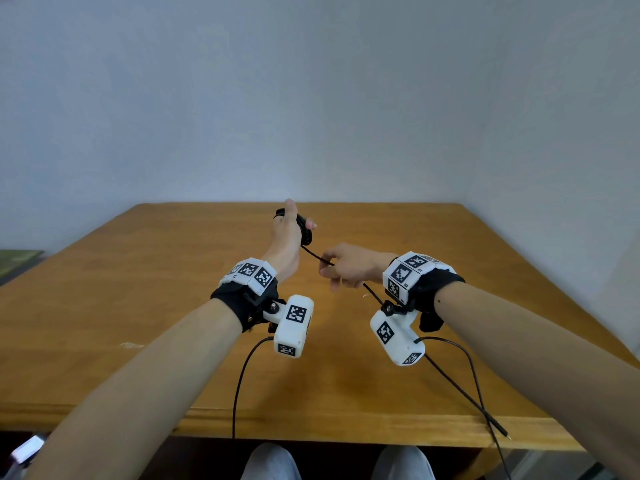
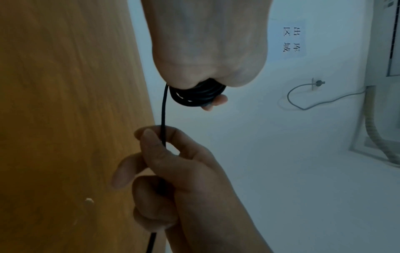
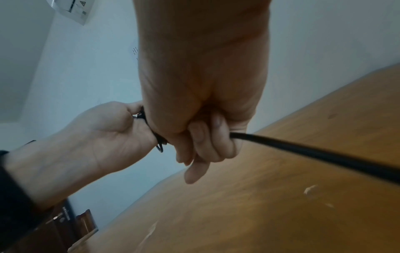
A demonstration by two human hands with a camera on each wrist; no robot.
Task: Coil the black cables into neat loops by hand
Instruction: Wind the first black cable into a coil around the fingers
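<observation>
Above an orange-brown wooden table (image 1: 145,306), the left hand (image 1: 287,237) gripped a tight coil of thin black cable (image 2: 195,95). Just beside it, the right hand (image 1: 346,268) closed around the cable's free length (image 3: 314,152), which trailed toward the table's near edge.

A wooden table (image 1: 173,306) meets a pale wall (image 1: 311,98) bearing a paper sign (image 2: 294,41).

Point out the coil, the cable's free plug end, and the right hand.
coil (image 2: 195,95), left wrist view, on the black loops below the fist.
plug end (image 1: 504,432), head view, on the tip at the table's near edge.
right hand (image 1: 349,266), head view, on its back.
</observation>
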